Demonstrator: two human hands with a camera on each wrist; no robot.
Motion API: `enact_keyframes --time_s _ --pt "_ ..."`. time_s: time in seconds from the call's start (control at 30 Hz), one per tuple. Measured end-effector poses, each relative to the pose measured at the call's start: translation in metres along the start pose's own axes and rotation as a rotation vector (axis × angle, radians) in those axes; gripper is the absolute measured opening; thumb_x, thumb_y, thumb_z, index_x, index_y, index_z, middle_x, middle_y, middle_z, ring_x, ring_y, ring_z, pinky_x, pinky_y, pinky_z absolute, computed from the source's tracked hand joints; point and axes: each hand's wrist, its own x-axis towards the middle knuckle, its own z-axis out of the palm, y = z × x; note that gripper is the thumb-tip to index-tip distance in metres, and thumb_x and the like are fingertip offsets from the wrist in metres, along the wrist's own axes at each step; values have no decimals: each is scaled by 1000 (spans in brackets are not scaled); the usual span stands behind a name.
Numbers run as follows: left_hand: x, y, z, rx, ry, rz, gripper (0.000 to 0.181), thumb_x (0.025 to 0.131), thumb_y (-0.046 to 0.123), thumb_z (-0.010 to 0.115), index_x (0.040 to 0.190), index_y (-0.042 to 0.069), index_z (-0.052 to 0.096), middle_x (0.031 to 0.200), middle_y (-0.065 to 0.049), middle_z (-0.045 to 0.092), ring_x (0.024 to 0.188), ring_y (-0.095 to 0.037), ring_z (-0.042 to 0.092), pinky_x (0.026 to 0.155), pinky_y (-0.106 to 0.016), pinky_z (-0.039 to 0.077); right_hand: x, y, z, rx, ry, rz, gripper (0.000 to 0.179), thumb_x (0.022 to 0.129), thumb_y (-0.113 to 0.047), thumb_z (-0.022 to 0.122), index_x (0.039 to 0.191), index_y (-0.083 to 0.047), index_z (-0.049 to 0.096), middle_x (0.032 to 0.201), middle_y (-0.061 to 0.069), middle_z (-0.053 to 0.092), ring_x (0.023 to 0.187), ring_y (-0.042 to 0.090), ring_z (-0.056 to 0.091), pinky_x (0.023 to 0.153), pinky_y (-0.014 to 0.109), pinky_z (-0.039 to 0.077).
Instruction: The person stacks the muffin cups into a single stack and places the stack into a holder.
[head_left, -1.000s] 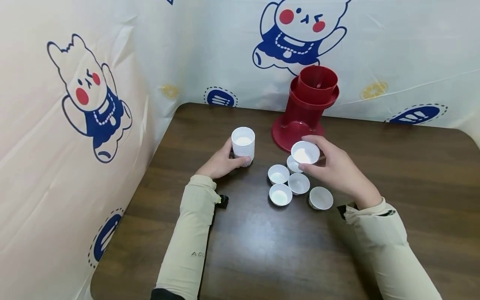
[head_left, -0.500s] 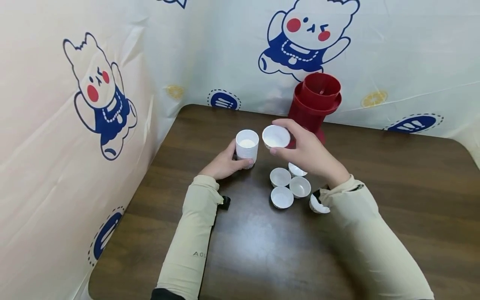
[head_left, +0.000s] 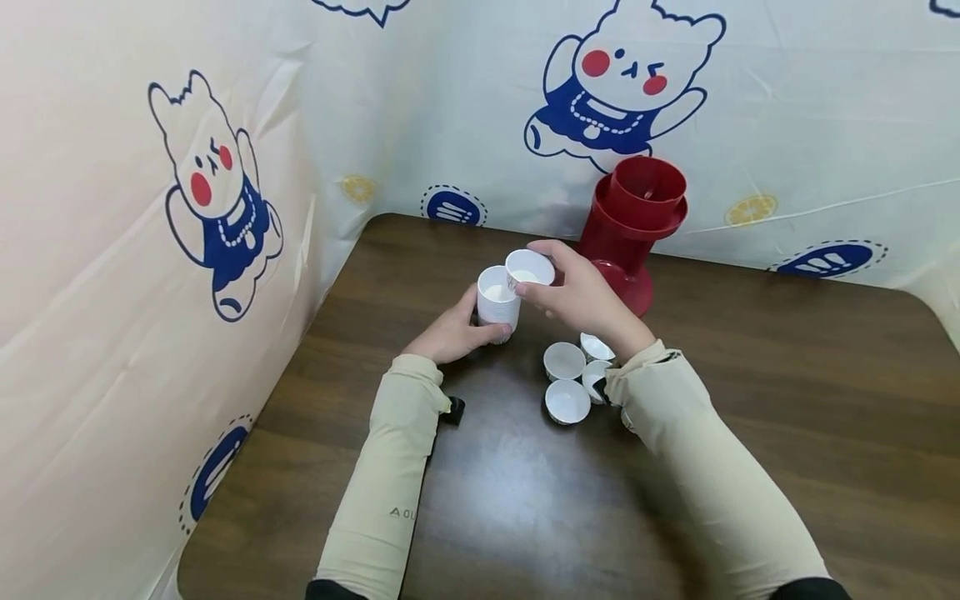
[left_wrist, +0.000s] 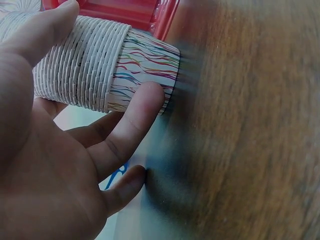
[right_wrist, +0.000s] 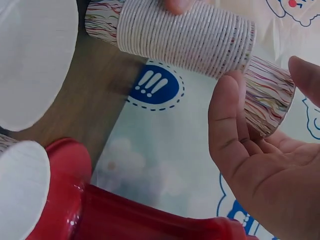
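A nested stack of white paper cups [head_left: 498, 312] stands in my left hand [head_left: 444, 333], which grips it low with thumb and fingers around the side. Wavy coloured lines show on the lowest cup's wall in the left wrist view. My right hand [head_left: 588, 298] pinches a single paper cup [head_left: 529, 267] by its sides, tilted over the stack's mouth. In the right wrist view this cup's patterned base [right_wrist: 270, 97] lines up with the stack's top rim [right_wrist: 247, 47], its lower end right at that rim.
Several loose paper cups [head_left: 567, 402] stand mouth up on the brown table [head_left: 510, 517], some partly hidden by the right sleeve [head_left: 675, 408]. Behind them rises a red cylindrical stand [head_left: 630, 225] with a round base. A printed curtain [head_left: 465, 100] hangs along the table's back and left edges.
My right hand has carried the single cup left from above the loose cups to the stack's mouth. The left hand keeps its grip on the stack. The head view has shifted slightly.
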Motion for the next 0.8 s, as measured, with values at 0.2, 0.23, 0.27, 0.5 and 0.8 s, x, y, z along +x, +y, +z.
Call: enact_keyframes --time_s 0.2,0.23,0.27,0.5,0.8 --pt "1 -1 0 -3 2 4 89 90 48 74 158 28 21 142 -8 49 127 -28 47 110 -48 34 2 -4 4 67 -15 -8 61 94 -20 73 147 -11 45 121 12 60 90 29 63 74 38 57" --pt "1 -1 0 -3 3 4 89 90 48 74 158 27 21 142 -8 49 127 -28 48 110 -48 34 2 -5 5 65 -16 -9 61 94 -20 73 147 -11 45 123 11 60 92 28 63 75 38 57" --pt "1 -1 1 -3 4 4 89 90 48 74 158 27 21 142 -8 49 127 -28 48 110 -48 34 2 -7 6 66 -17 -9 61 94 -20 73 148 -11 45 125 11 59 95 28 63 75 39 57" --pt "1 -2 0 -3 4 0 88 90 48 74 157 29 21 143 -7 48 126 -28 48 110 -49 35 8 -12 14 41 -16 3 63 93 -23 74 148 -15 45 131 9 56 101 27 60 76 40 57" --pt "2 -2 0 5 -4 1 90 89 51 74 158 31 19 145 -7 46 127 -28 47 110 -49 34 12 -11 19 12 -26 -25 63 92 -21 76 146 -13 45 132 8 55 108 26 59 83 42 56"
